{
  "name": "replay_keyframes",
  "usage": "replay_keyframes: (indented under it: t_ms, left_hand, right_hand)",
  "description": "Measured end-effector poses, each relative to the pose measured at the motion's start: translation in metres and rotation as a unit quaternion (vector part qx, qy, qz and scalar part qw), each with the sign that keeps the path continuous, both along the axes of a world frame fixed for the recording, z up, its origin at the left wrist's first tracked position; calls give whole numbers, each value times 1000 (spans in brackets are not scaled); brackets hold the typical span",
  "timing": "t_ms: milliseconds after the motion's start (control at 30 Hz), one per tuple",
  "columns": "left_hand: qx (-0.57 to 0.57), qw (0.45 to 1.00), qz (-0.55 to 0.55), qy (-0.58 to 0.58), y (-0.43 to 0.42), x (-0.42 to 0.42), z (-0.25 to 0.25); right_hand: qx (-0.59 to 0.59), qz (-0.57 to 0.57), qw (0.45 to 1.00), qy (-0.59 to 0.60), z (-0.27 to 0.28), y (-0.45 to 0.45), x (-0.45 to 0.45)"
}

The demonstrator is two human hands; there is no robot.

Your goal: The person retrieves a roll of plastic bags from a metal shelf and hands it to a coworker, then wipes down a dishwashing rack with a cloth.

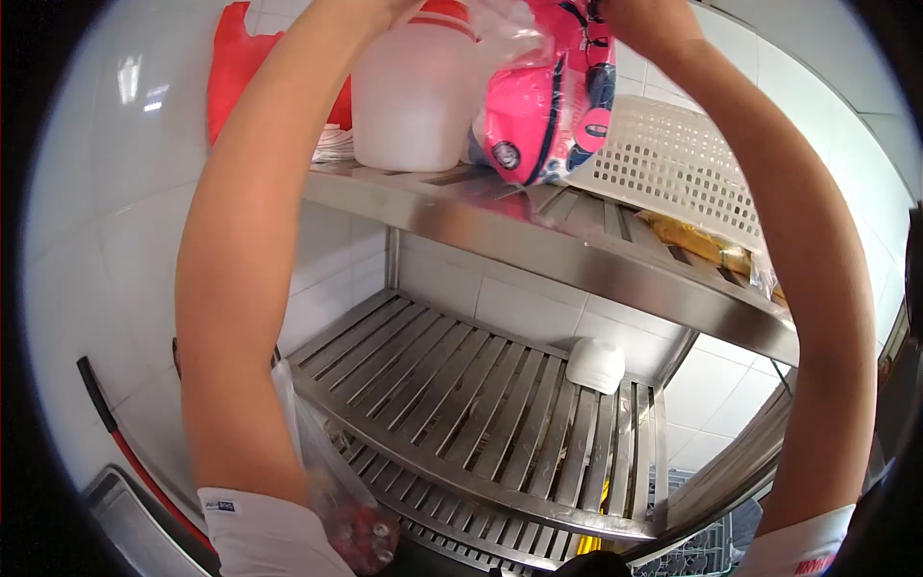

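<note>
Both my arms reach up to the top shelf, and the upper edge of the view cuts off my hands. My left hand (pixel 385 12) is beside the red lid (pixel 444 17) of a translucent white plastic bucket (pixel 411 101); its fingers are out of sight. At the upper right, my right hand (pixel 656 27) is against the top edge of a bright pink plastic package (pixel 524 111) with dark blue patterns. Its fingers cannot be made out either. Clear plastic film (pixel 510 37) lies between the bucket and the package, which rests at the shelf's front edge.
A steel slatted rack has a top shelf (pixel 461 207) and a lower shelf (pixel 461 385) bearing a white bowl-like object (pixel 596 365). A white perforated basket (pixel 673 159) and a yellow packet (pixel 697 240) are right; a red bag (pixel 240 72) is left. A plastic bag (pixel 327 471) hangs below.
</note>
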State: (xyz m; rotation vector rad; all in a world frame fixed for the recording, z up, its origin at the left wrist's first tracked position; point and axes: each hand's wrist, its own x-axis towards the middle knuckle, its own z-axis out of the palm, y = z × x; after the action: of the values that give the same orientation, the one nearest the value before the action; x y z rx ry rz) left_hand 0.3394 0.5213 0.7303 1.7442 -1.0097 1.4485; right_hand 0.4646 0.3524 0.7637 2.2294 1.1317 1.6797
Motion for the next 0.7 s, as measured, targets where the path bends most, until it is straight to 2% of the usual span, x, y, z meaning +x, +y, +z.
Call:
replay_keyframes:
  t_ms: [33, 67, 100, 133, 200, 233, 267, 300, 333, 400, 467, 500, 533, 600, 667, 700]
  left_hand:
    - [-3, 999, 35, -6, 1, 3, -3]
    - [-8, 998, 69, -12, 4, 9, -6]
    - [82, 993, 43, -69, 10, 21, 2]
    - [58, 998, -10, -26, 19, 30, 7]
    - [13, 990, -124, 64, 7, 38, 4]
    - [11, 991, -106, 79, 4, 40, 4]
    - [9, 997, -42, 71, -11, 35, 1]
    - [7, 998, 24, 60, -24, 26, -4]
    - [3, 995, 94, 46, -33, 17, -7]
    - [80, 991, 79, 75, -30, 5, -9]
    - [151, 984, 29, 88, -31, -6, -11]
    - [136, 987, 23, 86, -36, -15, -17]
    - [119, 989, 18, 83, -40, -26, -26]
    - [110, 990, 38, 84, -37, -25, -28]
    - [126, 984, 86, 88, -25, -4, -22]
    - [124, 978, 113, 127, -25, 2, -23]
  right_hand:
    - [7, 53, 998, 32, 10, -6, 7]
    - [3, 197, 977, 86, 17, -11, 27]
    - [-2, 337, 931, 138, 14, -11, 34]
    - [-65, 431, 865, 249, 9, -3, 42]
    - [-108, 405, 852, 315, -29, 16, 22]
    - [-101, 373, 869, 310, -45, 34, 31]
    - [-94, 340, 884, 306, -63, 49, 26]
    - [-137, 191, 921, 311, -72, 51, 18]
    - [-204, 200, 931, 227, -81, 55, 23]
    - [-244, 121, 954, 126, -71, 61, 38]
    - [-123, 143, 975, 119, -24, 49, 59]
    - [-14, 253, 967, 22, 6, 32, 85]
    - [75, 164, 981, 77, 36, 16, 70]
    - [162, 233, 958, -51, 60, -27, 67]
    - [247, 293, 907, -177, 74, -67, 77]
    - [274, 246, 919, -142, 70, -79, 83]
